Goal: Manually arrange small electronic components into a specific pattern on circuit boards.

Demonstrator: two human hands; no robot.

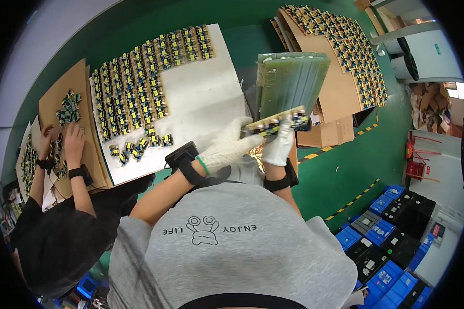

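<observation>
Green floor (314, 190), blue crates (380, 233), held circuit boards (273, 125)

Dark lettering (246, 228) flanks a cartoon figure (203, 238) on the grey shirt (237, 265); crate labels (370, 264) are too small to read.

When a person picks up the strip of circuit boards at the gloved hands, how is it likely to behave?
The strip is probably stiff: it looks straight from the left hand toward the right hand. It may be fragile, as small raised components crowd it. Its long, straight-edged shape seems unlikely to roll.
</observation>
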